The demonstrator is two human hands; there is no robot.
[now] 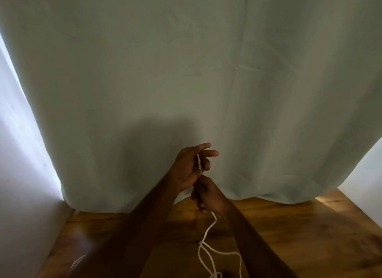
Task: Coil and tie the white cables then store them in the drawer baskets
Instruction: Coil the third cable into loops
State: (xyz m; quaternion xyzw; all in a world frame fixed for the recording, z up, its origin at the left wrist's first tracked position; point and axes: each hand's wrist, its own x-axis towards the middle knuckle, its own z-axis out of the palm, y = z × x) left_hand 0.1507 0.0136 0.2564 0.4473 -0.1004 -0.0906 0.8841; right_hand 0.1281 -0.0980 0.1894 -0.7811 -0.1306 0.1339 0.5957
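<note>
Left hand (189, 168) is raised before the curtain (186, 70), two fingers straight, the others curled around the upper end of the white cable (208, 234). Right hand (206, 197) sits just below and nearer the person, fingers closed on the same strand. From there the cable runs downward, its slack looping toward the desk's (299, 236) near edge. Winding likely turns on feeding slack upward to the left hand.

wooden floor (289, 236) carries loose white cable (208, 248).
</note>
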